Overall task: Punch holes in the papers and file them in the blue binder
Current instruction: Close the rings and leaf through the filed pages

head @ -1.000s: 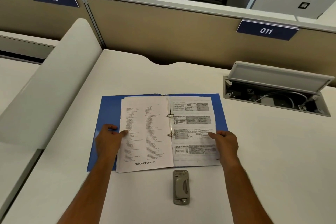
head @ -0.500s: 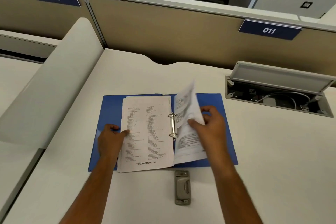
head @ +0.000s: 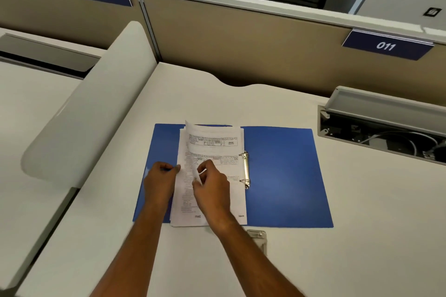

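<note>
right hand (head: 212,185) swung sheet (head: 212,142) over rings (head: 245,169) onto left papers (head: 184,202), blue binder (head: 284,176) right half now bare

One wide-angle head-worn view, looking forward and steeply down, close above the tabletop (head: 362,248), blue binder (head: 284,176) near centre, beige partition (head: 241,38) across the far top

Open surface (head: 217,103) runs from the far edge of the blue binder (head: 284,176) to the partition (head: 241,38), and widely at near right. The binder's right leaf lies flat; the ring mechanism (head: 246,170) stands up mid-binder. A rounded divider (head: 91,103) walls the left, and a cable box (head: 376,103) with raised lid blocks far right. The left hand (head: 160,181) and right hand (head: 212,188) crowd the papers (head: 217,142) — the hole punch (head: 259,239) sits just near the binder.
</note>
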`<state>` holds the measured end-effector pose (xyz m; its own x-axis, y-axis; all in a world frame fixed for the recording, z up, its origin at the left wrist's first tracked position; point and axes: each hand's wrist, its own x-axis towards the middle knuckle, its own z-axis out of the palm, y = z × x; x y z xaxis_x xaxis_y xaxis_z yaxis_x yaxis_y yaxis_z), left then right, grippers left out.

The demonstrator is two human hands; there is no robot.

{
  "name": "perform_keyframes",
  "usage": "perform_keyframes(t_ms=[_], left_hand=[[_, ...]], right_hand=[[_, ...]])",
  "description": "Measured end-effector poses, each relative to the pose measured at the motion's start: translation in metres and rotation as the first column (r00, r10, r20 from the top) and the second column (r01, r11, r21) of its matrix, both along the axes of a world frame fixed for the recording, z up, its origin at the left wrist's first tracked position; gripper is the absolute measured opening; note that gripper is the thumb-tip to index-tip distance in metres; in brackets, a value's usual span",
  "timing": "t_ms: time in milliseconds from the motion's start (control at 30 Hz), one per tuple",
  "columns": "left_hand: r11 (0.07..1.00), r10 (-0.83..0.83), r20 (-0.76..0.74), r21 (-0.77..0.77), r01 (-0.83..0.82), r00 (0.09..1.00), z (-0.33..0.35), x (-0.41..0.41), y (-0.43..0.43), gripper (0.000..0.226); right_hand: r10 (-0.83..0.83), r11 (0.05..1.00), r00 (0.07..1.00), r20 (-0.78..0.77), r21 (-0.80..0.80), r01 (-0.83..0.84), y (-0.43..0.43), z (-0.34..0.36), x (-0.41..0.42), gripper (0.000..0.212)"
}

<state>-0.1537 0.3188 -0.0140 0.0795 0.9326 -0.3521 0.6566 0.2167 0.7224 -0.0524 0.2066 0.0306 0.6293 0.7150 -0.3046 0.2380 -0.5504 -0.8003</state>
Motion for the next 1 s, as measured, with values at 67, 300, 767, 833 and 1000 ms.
perform_keyframes(t_ms=[67, 300, 767, 833, 1000], left_hand=[[0.999, 0.031, -0.018, 0.038, -0.030, 0.999, 0.003, -0.009, 0.001, 0.029], [0.984, 0.174, -0.451, 0.111, -0.138, 0.876, 0.015, -0.071, 0.005, 0.063], [0.972, 0.191, -0.220, -0.093, -0.216, 0.957, 0.007, -0.059, 0.013, 0.059], [0.967, 0.197, -0.193, -0.120, -0.223, 0.961, 0.007, -0.059, 0.015, 0.053], [0.967, 0.172, -0.163, -0.160, -0.198, 0.972, 0.012, -0.059, 0.018, 0.041]], right_hand=[[0.026, 1.000, 0.998, 0.063, -0.019, -0.025, 0.001, -0.008, -0.006, 0.030], [0.106, 0.994, 0.991, 0.080, -0.006, -0.106, 0.004, -0.010, -0.002, 0.028], [-0.005, 0.992, 0.953, 0.304, -0.119, 0.043, -0.074, -0.017, 0.053, 0.057], [0.000, 0.994, 0.959, 0.285, -0.108, 0.032, -0.076, -0.021, 0.045, 0.064], [0.027, 0.992, 0.949, 0.315, -0.129, 0.015, -0.079, -0.026, 0.040, 0.074]])
